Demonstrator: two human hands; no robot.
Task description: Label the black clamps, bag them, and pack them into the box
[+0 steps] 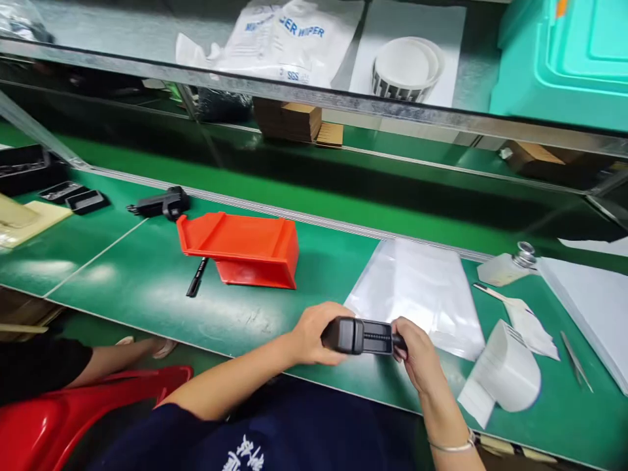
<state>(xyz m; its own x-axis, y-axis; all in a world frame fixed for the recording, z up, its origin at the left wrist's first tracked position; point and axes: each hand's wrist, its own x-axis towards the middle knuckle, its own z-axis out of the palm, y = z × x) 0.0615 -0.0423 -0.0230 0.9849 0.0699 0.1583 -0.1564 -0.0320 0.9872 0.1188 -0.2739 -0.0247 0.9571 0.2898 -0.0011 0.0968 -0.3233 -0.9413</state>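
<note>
A black plastic device (363, 336) with a rounded body at one end and a long rectangular recess is held level over the front of the green bench. My left hand (318, 333) wraps round its thick end. At the other end, my right hand (415, 347) pinches a dark end part of it between thumb and fingers; whether that part is separate I cannot tell. Behind the hands a clear plastic bag (417, 294) lies flat on the bench. To the left, an orange-red plastic bin (255, 245) rests beside a black marker pen (197, 278).
On the right are a curled roll of white labels (515, 373), tweezers (575, 361), a brush on a white cloth (527, 324) and a dispenser bottle (505, 268). Another black device (161, 203) lies at the back left. A metal shelf (314, 98) spans overhead. A person sits at left.
</note>
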